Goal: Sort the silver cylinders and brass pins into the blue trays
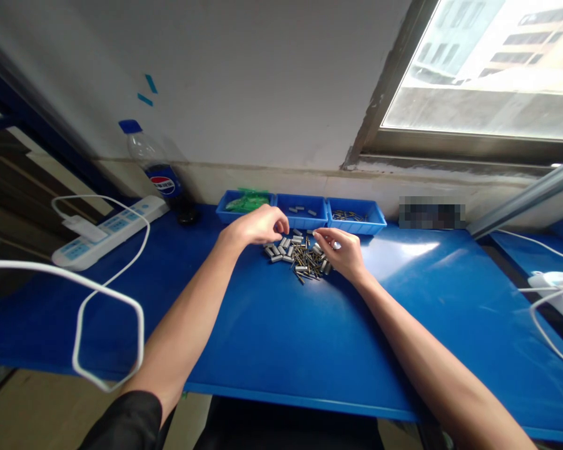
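Observation:
On the blue table lies a mixed heap of small parts: short silver metal cylinders [278, 251] mostly on its left side and thin brass-coloured pins or screws [307, 261] towards the middle and right. My left hand [264, 224] hovers over the heap's left edge, close to the middle blue bin, its fingers curled together. My right hand [342, 250] is at the heap's right side, thumb and forefinger pinched near its back edge. Something small and shiny shows at the right palm, too small to name. Whatever the left fingertips may hold is hidden.
Three blue bins stand against the wall: a left bin [221, 212] with green plastic, a middle bin [304, 222] with a few cylinders, a right bin [378, 226] with pins. A cola bottle [165, 181], power strip [117, 234] and looping white cable [141, 319] are left.

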A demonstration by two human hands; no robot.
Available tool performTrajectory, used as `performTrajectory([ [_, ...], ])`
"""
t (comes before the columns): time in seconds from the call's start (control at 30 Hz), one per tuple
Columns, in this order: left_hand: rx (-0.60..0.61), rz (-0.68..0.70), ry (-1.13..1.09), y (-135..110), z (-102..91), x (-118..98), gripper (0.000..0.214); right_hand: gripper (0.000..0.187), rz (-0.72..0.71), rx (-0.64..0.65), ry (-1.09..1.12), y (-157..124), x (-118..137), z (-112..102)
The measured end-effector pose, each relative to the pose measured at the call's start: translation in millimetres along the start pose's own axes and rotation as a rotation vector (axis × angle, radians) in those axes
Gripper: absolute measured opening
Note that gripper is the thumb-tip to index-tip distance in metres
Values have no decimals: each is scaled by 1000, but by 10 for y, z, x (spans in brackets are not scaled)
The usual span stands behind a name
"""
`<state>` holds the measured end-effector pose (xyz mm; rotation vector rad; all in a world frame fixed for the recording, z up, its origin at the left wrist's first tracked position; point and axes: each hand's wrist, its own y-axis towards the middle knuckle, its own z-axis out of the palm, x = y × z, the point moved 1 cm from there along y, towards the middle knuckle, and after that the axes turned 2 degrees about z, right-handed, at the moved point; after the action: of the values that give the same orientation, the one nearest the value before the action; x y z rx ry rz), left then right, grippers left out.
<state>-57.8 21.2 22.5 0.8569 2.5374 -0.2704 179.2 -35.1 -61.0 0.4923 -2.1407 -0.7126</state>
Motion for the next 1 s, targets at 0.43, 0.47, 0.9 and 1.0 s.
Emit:
performTrajectory([
  [0.43, 176, -217, 217, 14, 154, 118, 43, 23, 13, -1, 9, 4, 6, 9],
  [0.47, 145, -203, 212, 14, 155, 123, 42, 24, 17, 0, 8, 5, 8, 9],
  [0.9, -214, 170, -278, 122, 181, -136, 20, 23, 47, 17, 40, -7, 28, 2],
  [1.0, -240, 204, -399, 138, 193, -163, 17, 24, 47, 28, 48, -15, 22, 10],
])
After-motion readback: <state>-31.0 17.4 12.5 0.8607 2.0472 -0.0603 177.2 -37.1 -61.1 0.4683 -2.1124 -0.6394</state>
